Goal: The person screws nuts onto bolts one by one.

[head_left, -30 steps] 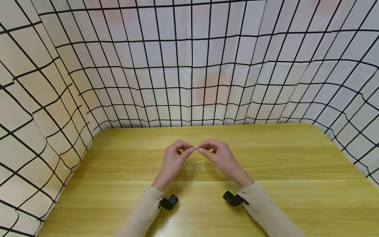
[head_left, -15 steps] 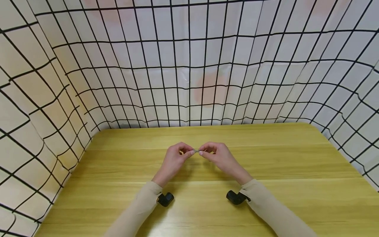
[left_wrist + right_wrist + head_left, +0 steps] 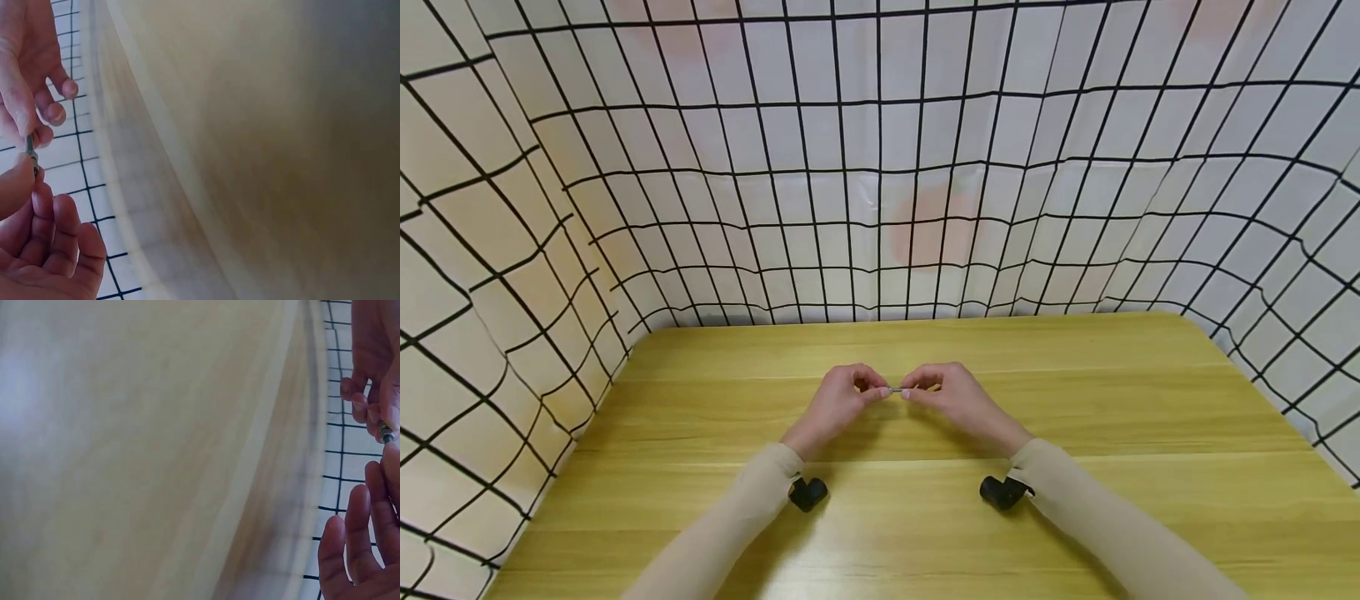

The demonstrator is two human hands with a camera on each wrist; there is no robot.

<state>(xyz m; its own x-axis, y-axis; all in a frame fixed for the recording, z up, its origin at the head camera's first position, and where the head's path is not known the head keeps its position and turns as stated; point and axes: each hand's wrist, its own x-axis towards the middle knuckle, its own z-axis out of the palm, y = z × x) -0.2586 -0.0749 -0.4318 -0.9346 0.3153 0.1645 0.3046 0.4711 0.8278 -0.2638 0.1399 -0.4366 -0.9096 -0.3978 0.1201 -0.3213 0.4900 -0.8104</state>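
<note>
A small metal bolt (image 3: pixel 896 390) spans the gap between both hands, above the table. My left hand (image 3: pixel 841 400) pinches one end with thumb and forefinger. The thumb and forefinger of my right hand (image 3: pixel 951 398) pinch the other end. In the left wrist view the bolt (image 3: pixel 30 147) has a slim shank toward the right hand and a wider, nut-like part at the left fingertips. That same wider part of the bolt (image 3: pixel 386 432) shows in the right wrist view. Whether it is a separate nut or the bolt's head, I cannot tell. The fingertips cover both ends.
Beneath the hands lies a wooden table (image 3: pixel 1112 517). White sheeting with a black grid (image 3: pixel 820 192) surrounds its back and sides. A black wrist camera (image 3: pixel 808 493) sits at the left cuff, another black camera (image 3: pixel 1002 492) at the right cuff.
Both hands have come slightly nearer the body, with the bolt still pinched between them. The forearms have spread apart and the cuff cameras have moved outward.
</note>
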